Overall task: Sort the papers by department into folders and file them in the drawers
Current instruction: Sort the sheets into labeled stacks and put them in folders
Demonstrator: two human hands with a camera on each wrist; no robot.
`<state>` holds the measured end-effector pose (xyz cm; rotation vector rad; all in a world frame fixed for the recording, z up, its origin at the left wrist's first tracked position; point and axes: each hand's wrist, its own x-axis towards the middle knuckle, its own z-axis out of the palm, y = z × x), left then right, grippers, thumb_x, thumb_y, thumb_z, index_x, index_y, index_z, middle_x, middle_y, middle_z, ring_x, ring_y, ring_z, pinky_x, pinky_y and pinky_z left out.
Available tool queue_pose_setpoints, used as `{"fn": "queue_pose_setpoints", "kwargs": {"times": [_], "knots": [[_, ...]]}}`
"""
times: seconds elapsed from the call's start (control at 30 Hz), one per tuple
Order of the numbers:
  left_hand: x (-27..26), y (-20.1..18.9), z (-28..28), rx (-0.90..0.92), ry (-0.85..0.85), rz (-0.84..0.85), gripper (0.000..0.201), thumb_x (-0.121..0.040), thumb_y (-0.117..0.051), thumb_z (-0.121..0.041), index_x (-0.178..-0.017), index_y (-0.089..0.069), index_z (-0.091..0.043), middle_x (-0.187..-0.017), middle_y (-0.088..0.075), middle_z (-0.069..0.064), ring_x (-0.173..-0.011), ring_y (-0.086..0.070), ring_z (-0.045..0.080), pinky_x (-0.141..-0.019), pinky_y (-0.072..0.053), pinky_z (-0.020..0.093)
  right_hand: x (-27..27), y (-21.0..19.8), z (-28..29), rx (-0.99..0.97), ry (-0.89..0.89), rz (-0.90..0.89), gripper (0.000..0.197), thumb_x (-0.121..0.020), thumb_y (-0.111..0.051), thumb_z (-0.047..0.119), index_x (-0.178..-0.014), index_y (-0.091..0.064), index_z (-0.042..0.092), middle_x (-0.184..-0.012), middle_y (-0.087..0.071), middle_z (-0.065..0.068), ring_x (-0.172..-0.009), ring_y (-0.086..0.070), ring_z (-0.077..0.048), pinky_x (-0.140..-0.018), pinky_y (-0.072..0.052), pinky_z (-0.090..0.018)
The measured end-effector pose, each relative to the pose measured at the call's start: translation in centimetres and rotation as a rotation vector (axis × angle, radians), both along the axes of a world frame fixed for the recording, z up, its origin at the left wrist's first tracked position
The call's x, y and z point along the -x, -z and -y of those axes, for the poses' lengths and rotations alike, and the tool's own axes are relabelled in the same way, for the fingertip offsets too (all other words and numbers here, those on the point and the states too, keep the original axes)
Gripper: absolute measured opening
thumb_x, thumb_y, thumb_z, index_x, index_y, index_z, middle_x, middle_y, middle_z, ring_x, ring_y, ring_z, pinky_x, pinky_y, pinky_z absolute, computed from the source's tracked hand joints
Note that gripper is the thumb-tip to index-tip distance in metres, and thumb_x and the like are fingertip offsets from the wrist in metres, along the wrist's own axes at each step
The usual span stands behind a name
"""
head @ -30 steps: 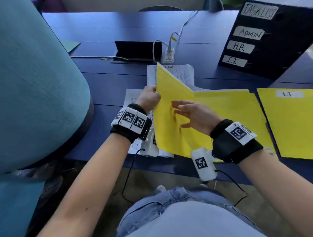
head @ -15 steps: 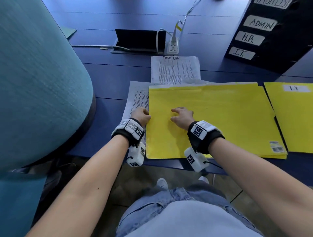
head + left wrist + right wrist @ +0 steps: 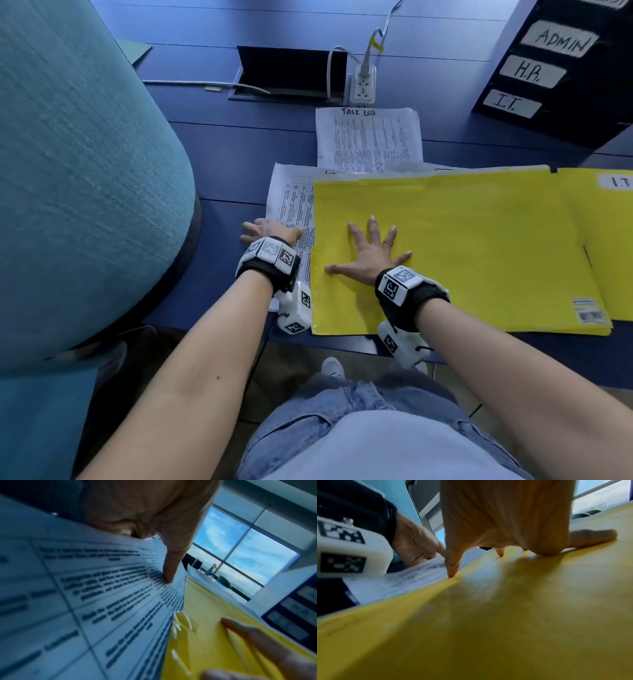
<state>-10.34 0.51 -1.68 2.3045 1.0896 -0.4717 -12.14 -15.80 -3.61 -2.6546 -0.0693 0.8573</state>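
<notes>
The yellow folder point(image 3: 462, 246) lies closed and flat on the blue desk point(image 3: 222, 147), near the front edge. The right hand point(image 3: 371, 255) is spread on its left part, fingers straight and apart, palm pressing down; it grasps nothing. In the right wrist view the fingertips point(image 3: 452, 573) touch the yellow surface close to its left border.

The left hand point(image 3: 270, 231) rests on a printed sheet point(image 3: 294, 205) that sticks out from under the left side of the folder. In the left wrist view one finger point(image 3: 169, 573) points down on the printed table of this sheet (the text is too blurred to read). If the other fingers hold the sheet's edge, I cannot tell.

Behind the folder lies a paper titled "Task List" point(image 3: 368, 137). A second yellow folder point(image 3: 609, 240), labelled "I.T.", lies just to the right, and its left edge is under the first one. At the far right stands a black drawer unit point(image 3: 555, 68) with labels ADMIN, H.R. and I.T.
</notes>
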Motion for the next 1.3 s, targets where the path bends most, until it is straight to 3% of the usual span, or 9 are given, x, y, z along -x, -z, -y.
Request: {"fn": "queue_pose_setpoints", "kwargs": {"times": [0.27, 0.43, 0.6, 0.83, 0.93, 1.0, 1.13, 1.23, 1.3], "knots": [[-1.2, -0.1, -2.6, 0.534, -0.126, 0.039, 0.046, -0.074, -0.076, -0.02, -0.112, -0.058, 0.0, -0.108, -0.066, 0.015, -0.096, -0.065, 0.03, -0.09, -0.052, 0.042, 0.0, 0.2, -0.2, 0.013, -0.007, -0.016, 0.103, -0.07, -0.056, 0.072, -0.145, 0.007, 0.042, -0.15, 0.033, 0.006, -0.133, 0.034, -0.038, -0.097, 0.012, -0.072], [-1.1, -3.6, -1.5, 0.206, 0.046, 0.262, 0.032, -0.082, -0.068, -0.022, -0.11, -0.063, -0.007, -0.114, -0.064, 0.011, -0.108, -0.059, 0.027, -0.098, -0.045, 0.033, 0.3, 0.4, 0.0, -0.043, 0.032, 0.014, 0.098, -0.071, -0.053, 0.073, -0.144, 0.006, 0.046, -0.151, 0.03, 0.009, -0.135, 0.033, -0.032, -0.099, 0.014, -0.069], [-1.5, -11.8, -1.1, -0.101, 0.235, 0.532, 0.026, -0.089, -0.057, -0.027, -0.109, -0.063, -0.012, -0.113, -0.062, 0.015, -0.11, -0.056, 0.031, -0.088, -0.043, 0.034, 0.5, 0.7, 0.3, -0.067, 0.027, 0.036, 0.098, -0.072, -0.055, 0.071, -0.144, 0.005, 0.045, -0.152, 0.027, 0.011, -0.137, 0.031, -0.03, -0.101, 0.014, -0.067], [-1.6, -17.6, -2.3, -0.026, 0.164, 0.815, 0.033, -0.089, -0.06, -0.025, -0.113, -0.058, -0.004, -0.098, -0.059, 0.002, -0.091, -0.057, 0.018, -0.084, -0.046, 0.027, -0.7, 0.1, 0.3, -0.102, 0.061, -0.036, 0.075, -0.084, -0.043, 0.066, -0.147, -0.015, 0.036, -0.156, 0.011, 0.007, -0.142, 0.02, -0.028, -0.104, 0.009, -0.067], [-1.5, -16.8, -2.5, 0.335, 0.004, 0.887, 0.014, -0.086, -0.063, -0.015, -0.098, -0.056, -0.01, -0.093, -0.063, 0.002, -0.083, -0.061, 0.014, -0.079, -0.053, 0.025, -2.0, -1.6, 0.9, -0.377, 0.138, 0.045, 0.047, -0.1, -0.034, 0.035, -0.142, -0.034, 0.013, -0.151, -0.028, -0.01, -0.14, -0.022, -0.03, -0.112, -0.016, -0.049], [-1.2, -15.4, -2.3, 0.574, -0.098, 0.89, 0.014, -0.085, -0.063, -0.008, -0.097, -0.056, -0.009, -0.088, -0.063, -0.001, -0.081, -0.062, 0.01, -0.075, -0.054, 0.022, -2.2, -3.4, 1.8, -0.781, 0.388, 0.035, 0.038, -0.102, -0.031, 0.019, -0.137, -0.039, 0.005, -0.141, -0.042, -0.016, -0.128, -0.042, -0.033, -0.097, -0.033, -0.04], [-0.8, -13.2, -1.7, 0.752, -0.164, 0.886, 0.041, -0.082, -0.067, -0.01, -0.12, -0.053, -0.002, -0.098, -0.066, 0.005, -0.09, -0.065, 0.018, -0.081, -0.055, 0.034, -2.5, -6.1, 5.0, -1.32, 0.824, -0.116, 0.056, -0.097, -0.017, 0.054, -0.123, -0.05, 0.017, -0.126, -0.055, -0.01, -0.106, -0.058, -0.032, -0.099, -0.039, -0.044], [-0.7, -12.3, -0.6, 0.79, -0.146, 0.932, 0.048, -0.082, -0.067, -0.009, -0.124, -0.046, 0.0, -0.107, -0.064, 0.01, -0.094, -0.063, 0.018, -0.085, -0.054, 0.032, -2.8, -8.0, 7.6, -1.484, 0.786, -0.179, 0.074, -0.089, -0.02, 0.066, -0.12, -0.055, 0.01, -0.107, -0.069, -0.007, -0.098, -0.065, -0.02, -0.081, -0.055, -0.033], [-0.9, -12.2, 0.3, 0.767, -0.109, 0.994, 0.032, -0.084, -0.065, -0.008, -0.113, -0.051, -0.005, -0.095, -0.063, 0.004, -0.083, -0.061, 0.012, -0.079, -0.053, 0.027, -2.9, -9.7, 8.5, -1.357, 0.568, -0.007, 0.048, -0.092, -0.04, 0.046, -0.118, -0.055, 0.008, -0.092, -0.072, 0.002, -0.083, -0.068, -0.009, -0.066, -0.054, -0.022]]}}
